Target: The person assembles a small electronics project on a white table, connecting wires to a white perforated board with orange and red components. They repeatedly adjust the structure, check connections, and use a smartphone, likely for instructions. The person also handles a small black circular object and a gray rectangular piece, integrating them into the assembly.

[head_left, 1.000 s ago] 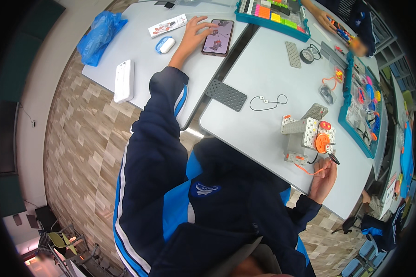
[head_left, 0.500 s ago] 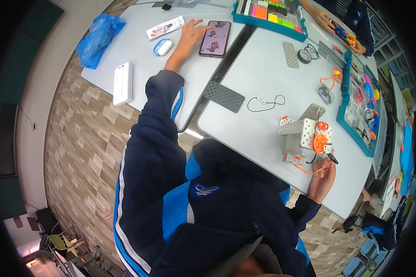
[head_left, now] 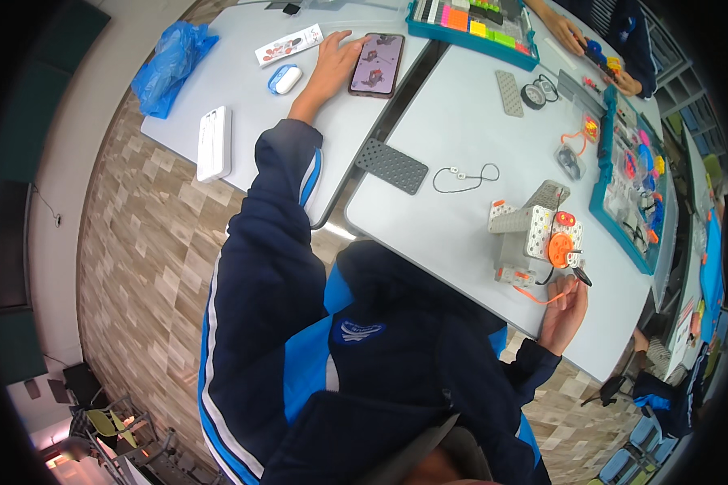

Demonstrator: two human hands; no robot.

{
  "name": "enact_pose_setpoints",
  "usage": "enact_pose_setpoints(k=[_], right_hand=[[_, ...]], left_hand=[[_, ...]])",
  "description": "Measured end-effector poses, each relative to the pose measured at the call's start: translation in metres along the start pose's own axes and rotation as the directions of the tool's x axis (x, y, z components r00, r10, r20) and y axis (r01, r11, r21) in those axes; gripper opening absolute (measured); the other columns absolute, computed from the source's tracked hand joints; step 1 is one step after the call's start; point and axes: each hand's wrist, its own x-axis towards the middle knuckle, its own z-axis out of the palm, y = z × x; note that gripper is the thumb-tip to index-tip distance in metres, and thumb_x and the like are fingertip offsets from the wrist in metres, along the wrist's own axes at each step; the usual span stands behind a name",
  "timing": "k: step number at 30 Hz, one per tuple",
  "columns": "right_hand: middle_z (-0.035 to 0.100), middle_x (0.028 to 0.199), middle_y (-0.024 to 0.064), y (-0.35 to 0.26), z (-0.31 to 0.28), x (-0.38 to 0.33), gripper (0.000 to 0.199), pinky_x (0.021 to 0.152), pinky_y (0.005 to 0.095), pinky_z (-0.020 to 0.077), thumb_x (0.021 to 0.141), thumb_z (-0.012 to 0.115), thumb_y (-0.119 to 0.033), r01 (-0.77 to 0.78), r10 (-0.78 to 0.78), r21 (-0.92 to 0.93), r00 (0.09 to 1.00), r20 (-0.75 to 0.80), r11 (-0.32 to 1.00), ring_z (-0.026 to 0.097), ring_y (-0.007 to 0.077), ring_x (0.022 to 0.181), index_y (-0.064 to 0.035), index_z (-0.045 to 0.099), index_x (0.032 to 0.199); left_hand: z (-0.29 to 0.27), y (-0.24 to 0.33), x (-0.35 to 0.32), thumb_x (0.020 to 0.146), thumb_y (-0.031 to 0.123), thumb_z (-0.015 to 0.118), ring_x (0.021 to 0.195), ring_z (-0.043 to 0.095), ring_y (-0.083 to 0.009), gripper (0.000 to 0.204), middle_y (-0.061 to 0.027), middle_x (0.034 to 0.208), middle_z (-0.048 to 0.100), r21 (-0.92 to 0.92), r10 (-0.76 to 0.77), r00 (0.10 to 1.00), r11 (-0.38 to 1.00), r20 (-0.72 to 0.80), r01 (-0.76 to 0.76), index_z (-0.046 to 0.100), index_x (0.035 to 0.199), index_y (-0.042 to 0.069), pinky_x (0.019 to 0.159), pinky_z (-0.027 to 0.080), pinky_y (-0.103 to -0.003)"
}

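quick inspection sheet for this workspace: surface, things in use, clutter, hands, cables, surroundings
surface: two pale tables with a dark gap between them
things in use: white-and-grey perforated model upright near the edge; phone, screen lit
clutter: blue bag, white block, blue-and-white case, white printed box, dark perforated plate
hands: left hand spread at the phone's left edge; right hand beside the model, grip on the orange cord unclear
cables: dark looped cable lying loose
surroundings: teal parts trays, co-worker's hands at coloured pieces, wood-patterned floor
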Motion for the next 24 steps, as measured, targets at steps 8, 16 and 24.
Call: enact_pose_setpoints(k=[8, 16, 24], right_hand=[[0.055, 0.082, 0.0033, 0.000, -0.004, 0.000, 0.029, 0.056, 0.0233, 0.0324, 0.111, 0.046, -0.015, 0.001, -0.002, 0.012, 1.000, 0.021, 1.000, 0.039, 0.0064, 0.062, 0.0045, 0.057, 0.129], [0.054, 0.081, 0.0037, 0.001, -0.003, 0.001, 0.030, 0.056, 0.0236, 0.0323, 0.111, 0.046, -0.015, 0.004, -0.004, 0.022, 1.000, 0.018, 1.000, 0.038, 0.0072, 0.063, 0.0045, 0.056, 0.131], [0.054, 0.081, 0.0039, 0.000, 0.000, 0.000, 0.032, 0.057, 0.0235, 0.0321, 0.110, 0.048, -0.015, -0.003, 0.003, 0.015, 1.000, -0.008, 1.000, 0.037, 0.0073, 0.064, 0.0051, 0.055, 0.135]], left_hand=[[-0.015, 0.006, -0.007, 0.108, 0.047, 0.047, 0.148, 0.032, -0.0325, 0.050, -0.0029, 0.149, 0.058, -0.165, 0.016, 0.997, 0.986, 0.069, -0.005, 0.085, 0.103, 0.015, 0.124, 0.021, -0.044], [-0.026, 0.012, -0.010, 0.109, 0.042, 0.043, 0.145, 0.039, -0.0248, 0.053, -0.0069, 0.146, 0.061, -0.357, -0.066, 0.993, 0.929, 0.096, 0.096, 0.082, 0.111, 0.005, 0.123, 0.023, -0.039], [-0.014, 0.004, -0.013, 0.110, 0.047, 0.039, 0.146, 0.032, -0.0319, 0.052, -0.0112, 0.153, 0.051, -0.078, -0.053, 0.996, 0.995, 0.069, 0.059, 0.079, 0.122, 0.016, 0.124, 0.022, -0.042]])
